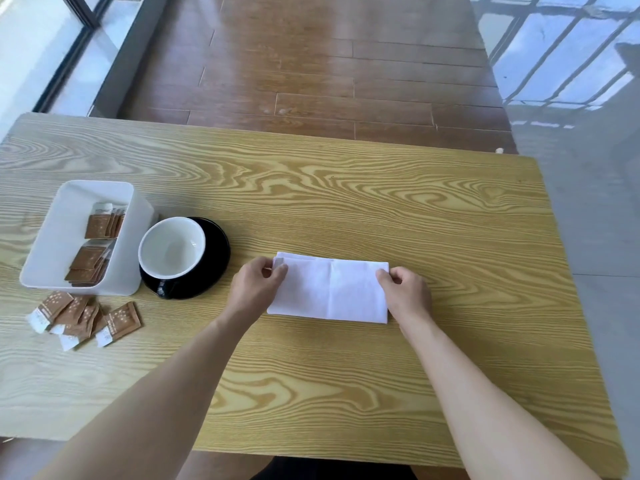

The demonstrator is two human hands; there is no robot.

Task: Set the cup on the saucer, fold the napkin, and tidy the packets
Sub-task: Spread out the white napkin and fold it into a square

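The white napkin (330,291) lies on the tabletop (415,209) in front of the person, already folded into a long rectangle with a crease down its middle. The left hand (254,287) pinches its left edge near the far corner, where the layers stand a little apart, and the right hand (407,292) pinches the right edge; both have curled fingers closed on the cloth. How many layers each pinch takes I cannot tell.

The risk here, in my judgement, is that the loose layers at the left end slide against each other when one side is carried over, so the edges do not meet and the fold comes out crooked. A pinch that takes only the top layer would cause the same.

To the left, the white-lined cup (172,252) already sits on the black saucer (216,244), touching the white plastic box (74,216). The box holds some brown packets (93,249), while a loose heap of brown packets (85,318) lies on the tabletop just in front of it, not yet tidied. Nothing stands between the hands and the napkin; the cup and saucer are near the left hand, so a wide sweep could knock them.
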